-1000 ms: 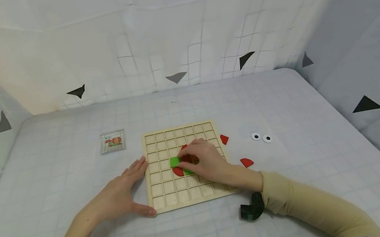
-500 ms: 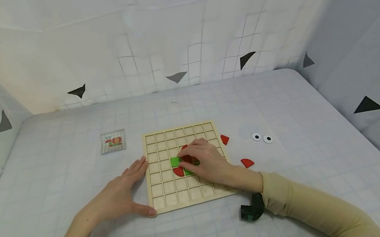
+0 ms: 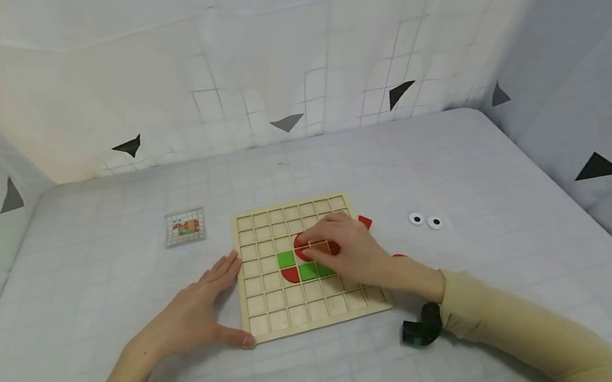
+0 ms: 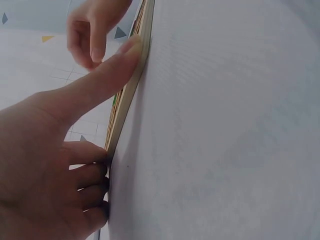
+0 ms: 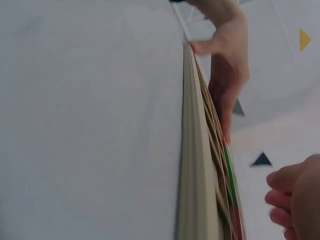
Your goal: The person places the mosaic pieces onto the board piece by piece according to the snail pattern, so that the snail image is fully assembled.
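A square wooden grid board [image 3: 257, 305] lies on the table, its cells partly filled with coloured pieces. My left hand [image 3: 194, 314] rests against its left side, fingers along the edge and thumb at the near corner. Over the middle of the board hovers my right hand [image 3: 349, 250], fingers bent and no piece visible between them. A green square [image 3: 286, 259] sits in a cell just left of its fingertips, with a red quarter-circle [image 3: 291, 276] below it. Green pieces [image 3: 308, 271] continue rightward in that lower row. Red pieces [image 3: 299, 241] lie by the right fingertips, partly hidden by the hand.
A small picture card [image 3: 184, 226] lies beyond the board to the left. Right of the board are a red piece [image 3: 366, 221], another red piece [image 3: 399, 255] mostly covered by the right wrist, and two round eye pieces [image 3: 415, 218].
My right hand has let go of the green square and moved a little to the right, uncovering more red and green pieces. The left hand stays at the board's edge.
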The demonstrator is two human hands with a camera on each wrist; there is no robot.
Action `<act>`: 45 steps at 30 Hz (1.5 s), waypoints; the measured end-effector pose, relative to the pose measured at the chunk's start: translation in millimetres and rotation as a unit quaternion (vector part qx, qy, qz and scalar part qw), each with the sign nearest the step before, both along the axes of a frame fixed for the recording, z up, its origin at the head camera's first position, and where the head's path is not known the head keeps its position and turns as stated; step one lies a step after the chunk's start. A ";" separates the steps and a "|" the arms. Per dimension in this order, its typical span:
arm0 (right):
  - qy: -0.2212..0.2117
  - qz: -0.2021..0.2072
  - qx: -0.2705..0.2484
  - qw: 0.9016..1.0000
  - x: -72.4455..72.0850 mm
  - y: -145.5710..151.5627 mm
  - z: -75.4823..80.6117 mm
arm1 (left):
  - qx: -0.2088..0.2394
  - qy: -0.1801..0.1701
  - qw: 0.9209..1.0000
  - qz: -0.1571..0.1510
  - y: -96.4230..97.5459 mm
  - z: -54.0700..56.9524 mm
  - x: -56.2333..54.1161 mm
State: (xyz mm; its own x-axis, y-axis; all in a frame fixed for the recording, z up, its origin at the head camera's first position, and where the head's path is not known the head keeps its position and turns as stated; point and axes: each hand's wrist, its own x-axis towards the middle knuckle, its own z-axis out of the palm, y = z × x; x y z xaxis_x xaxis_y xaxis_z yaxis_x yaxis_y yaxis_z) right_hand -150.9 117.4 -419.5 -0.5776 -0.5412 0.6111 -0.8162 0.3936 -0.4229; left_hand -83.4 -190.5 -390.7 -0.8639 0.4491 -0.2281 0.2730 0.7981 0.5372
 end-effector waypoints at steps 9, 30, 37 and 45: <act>-0.053 -0.028 -0.005 0.998 -4.9 94.3 -0.1 | -0.005 0.008 1.000 -0.004 -0.9 2.5 -0.5; -0.115 0.029 0.037 0.992 12.6 159.1 -14.8 | 0.006 0.004 1.000 -0.004 -1.2 0.6 1.1; -0.127 0.024 0.035 0.991 16.0 158.6 -14.9 | 0.009 0.004 1.000 -0.009 0.2 0.1 0.0; -0.095 0.044 -0.009 0.994 12.8 156.6 -19.8 | 0.007 0.007 1.000 -0.011 1.3 1.9 -0.1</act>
State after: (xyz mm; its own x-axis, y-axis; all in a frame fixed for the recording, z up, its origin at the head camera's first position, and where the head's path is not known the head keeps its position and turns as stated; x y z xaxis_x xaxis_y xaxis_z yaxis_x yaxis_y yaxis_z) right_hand -138.1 273.9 -439.3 -0.6340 -0.5848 0.5059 -0.7520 0.3139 -0.5796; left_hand -83.5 -189.2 -388.8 -0.8569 0.4711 -0.2092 0.2983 0.7842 0.5442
